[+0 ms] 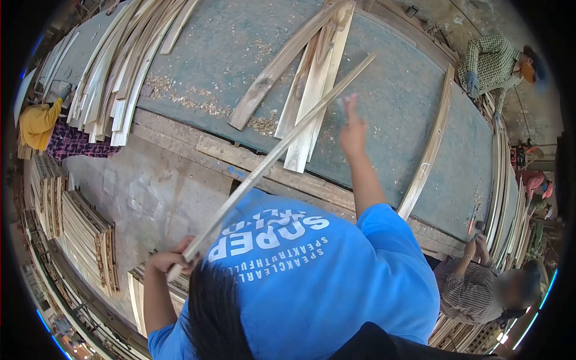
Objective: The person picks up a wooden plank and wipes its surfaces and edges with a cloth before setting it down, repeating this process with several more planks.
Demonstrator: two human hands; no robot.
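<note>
A long, narrow wooden plank (pixel 264 165) slants across the view from lower left to upper right. Its near end is gripped in my left hand (pixel 174 258), low at the left beside my blue shirt. The far end rises over the worktable (pixel 384 114). To the right of the plank, my right hand (pixel 353 132) is raised over the table, apart from the plank in the picture. One finger points up; the rest look curled. A pale smear beside the fingertips is too blurred to name. Under the plank lie several loose boards (pixel 306 120).
Another board (pixel 429 144) lies along the table's right part. Stacked boards (pixel 120 66) cover the table's left end; more stacks (pixel 87 234) stand on the floor at left. Wood chips (pixel 186 99) litter the tabletop. Co-workers (pixel 39 126) are at left and right, one (pixel 468 288) close by.
</note>
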